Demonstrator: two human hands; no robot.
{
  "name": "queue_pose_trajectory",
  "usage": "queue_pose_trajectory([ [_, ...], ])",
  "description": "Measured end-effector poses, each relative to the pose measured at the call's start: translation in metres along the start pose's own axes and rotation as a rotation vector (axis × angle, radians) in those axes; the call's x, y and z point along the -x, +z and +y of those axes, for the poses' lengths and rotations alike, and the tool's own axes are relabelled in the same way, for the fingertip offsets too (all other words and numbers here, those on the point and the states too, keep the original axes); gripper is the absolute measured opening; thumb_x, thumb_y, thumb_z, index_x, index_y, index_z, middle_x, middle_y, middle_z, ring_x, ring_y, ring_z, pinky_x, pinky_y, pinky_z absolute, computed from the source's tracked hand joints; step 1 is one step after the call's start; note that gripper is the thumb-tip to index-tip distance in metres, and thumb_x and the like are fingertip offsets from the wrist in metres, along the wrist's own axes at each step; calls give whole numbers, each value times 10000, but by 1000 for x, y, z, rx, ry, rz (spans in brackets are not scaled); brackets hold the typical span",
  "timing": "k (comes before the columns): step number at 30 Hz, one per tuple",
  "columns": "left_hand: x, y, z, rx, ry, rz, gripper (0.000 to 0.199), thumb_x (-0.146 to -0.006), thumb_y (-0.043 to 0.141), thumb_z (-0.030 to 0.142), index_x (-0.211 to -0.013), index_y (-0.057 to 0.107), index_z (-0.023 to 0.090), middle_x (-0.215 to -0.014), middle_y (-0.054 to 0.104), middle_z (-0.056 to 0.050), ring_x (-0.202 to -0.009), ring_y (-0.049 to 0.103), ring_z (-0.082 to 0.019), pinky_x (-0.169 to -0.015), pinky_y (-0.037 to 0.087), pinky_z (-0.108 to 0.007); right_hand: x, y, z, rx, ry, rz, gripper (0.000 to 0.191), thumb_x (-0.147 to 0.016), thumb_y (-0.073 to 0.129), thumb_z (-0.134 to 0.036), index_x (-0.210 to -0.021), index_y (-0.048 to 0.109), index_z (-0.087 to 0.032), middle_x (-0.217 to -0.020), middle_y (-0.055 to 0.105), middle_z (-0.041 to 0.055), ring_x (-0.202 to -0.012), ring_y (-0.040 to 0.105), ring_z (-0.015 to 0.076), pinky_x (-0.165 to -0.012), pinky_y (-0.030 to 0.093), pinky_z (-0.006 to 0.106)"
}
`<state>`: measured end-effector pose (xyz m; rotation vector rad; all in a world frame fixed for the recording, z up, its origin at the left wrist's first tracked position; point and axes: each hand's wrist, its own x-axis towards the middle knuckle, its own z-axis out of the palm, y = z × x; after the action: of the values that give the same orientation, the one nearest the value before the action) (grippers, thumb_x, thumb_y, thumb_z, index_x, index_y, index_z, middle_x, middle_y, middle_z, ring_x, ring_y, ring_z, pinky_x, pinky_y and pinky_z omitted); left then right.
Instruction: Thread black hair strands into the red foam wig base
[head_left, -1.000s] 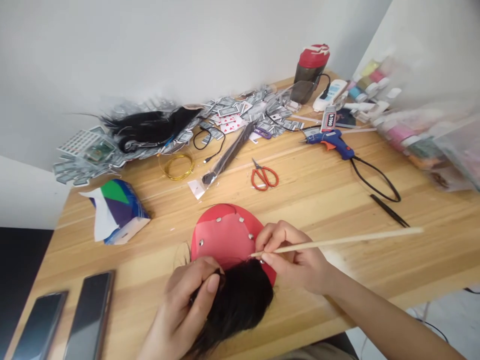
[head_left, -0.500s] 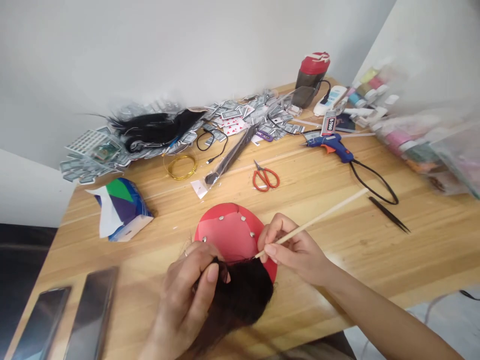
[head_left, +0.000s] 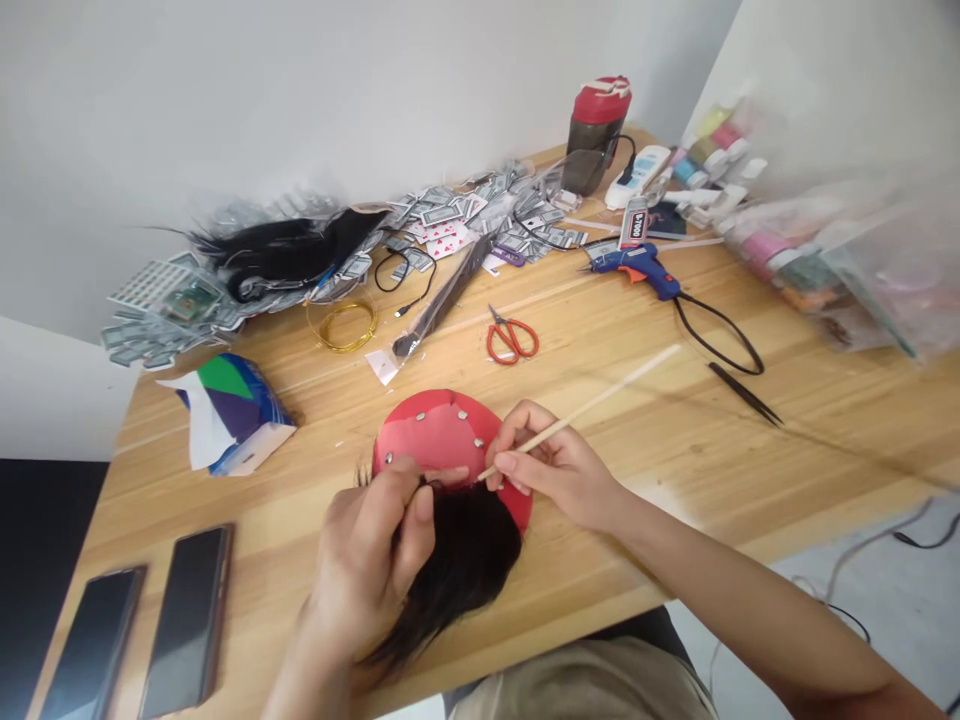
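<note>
The red disc (head_left: 435, 435) lies on the table (head_left: 300, 520), silver studs (head_left: 463, 414) dotted round its paler middle. Black hair (head_left: 472, 550) covers its 6 o'clock side and trails onto the wood towards 7 o'clock.

The left hand (head_left: 375, 540), at the disc's 8 o'clock, is closed, pinching the hair's upper end between thumb and bent fingers; one fingertip reaches over the disc. The right hand (head_left: 551, 465), at 3 o'clock, grips a thin stick (head_left: 585, 408) between thumb and fingers. The stick's tip meets the hair's top edge, and its far end points to 2 o'clock.

Taking the disc as the dial's centre, red-handled scissors (head_left: 513, 340) lie at 1 o'clock, the glue gun (head_left: 637, 266) at 2 and black tweezers (head_left: 745, 394) near 3. Two phones (head_left: 187, 620) sit at 8, the tissue box (head_left: 240, 410) at 9, and scattered cards (head_left: 446, 238) at 12.
</note>
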<state>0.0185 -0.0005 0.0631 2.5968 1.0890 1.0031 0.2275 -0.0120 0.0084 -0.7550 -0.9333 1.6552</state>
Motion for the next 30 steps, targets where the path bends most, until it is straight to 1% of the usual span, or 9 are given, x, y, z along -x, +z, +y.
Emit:
queue_pose_trajectory([
  [2,3,2,-1,1,-11,41,126,-997,490,139,-965,580,222,-698,663,45,-485,567,-88,-487,415,-195,1,1,0,32,-14,3,374,-868,796,-506,-859,574,-206,-733,702,-12,-595,611,99,-552,449,212],
  [6,7,10,0,-13,-63,143,137,-1017,499,189,-907,574,222,-668,646,44,-465,531,-91,-484,411,-205,4,2,3,72,-72,-1,347,-894,771,-502,-878,585,-209,-775,705,1,-707,670,132,-645,501,244],
  [9,9,16,1,-11,-97,220,150,-1020,512,206,-885,574,225,-651,653,39,-505,586,-107,-506,433,-208,6,2,7,142,-145,0,294,-942,725,-471,-893,604,-208,-814,714,19,-762,679,151,-698,508,274],
  [12,10,19,3,12,-125,265,141,-1021,518,202,-893,573,225,-619,661,46,-505,609,-111,-508,445,-207,9,2,10,245,-229,-3,240,-984,675,-433,-923,635,-205,-859,713,33,-812,682,167,-739,513,295],
  [17,12,23,2,62,-170,277,136,-1043,489,229,-933,569,219,-605,682,44,-480,611,-111,-491,456,-202,10,3,11,384,-305,1,232,-1007,635,-422,-934,659,-203,-896,704,51,-845,685,185,-771,531,320],
  [22,18,29,-4,99,-191,291,166,-1068,456,311,-953,534,221,-566,614,55,-489,612,-127,-523,490,-228,9,5,12,393,-321,14,249,-1009,630,-436,-923,651,-203,-888,711,52,-824,689,180,-763,542,318],
  [24,20,29,-6,92,-197,300,179,-1067,456,326,-948,538,220,-576,599,53,-484,598,-126,-509,476,-229,10,6,12,411,-331,32,242,-1011,630,-426,-916,650,-204,-881,714,52,-822,690,180,-762,544,318],
  [28,23,26,-7,54,-192,306,161,-1034,521,298,-904,573,218,-685,674,16,-517,602,-115,-502,451,-219,11,6,12,440,-364,38,193,-1013,633,-373,-915,656,-208,-873,703,46,-837,689,180,-761,540,310],
  [30,24,25,-6,38,-197,306,137,-1020,544,270,-900,585,218,-686,683,23,-517,605,-109,-511,456,-214,11,6,12,442,-371,35,174,-1015,628,-351,-918,656,-209,-872,698,44,-844,690,180,-771,541,309],
])
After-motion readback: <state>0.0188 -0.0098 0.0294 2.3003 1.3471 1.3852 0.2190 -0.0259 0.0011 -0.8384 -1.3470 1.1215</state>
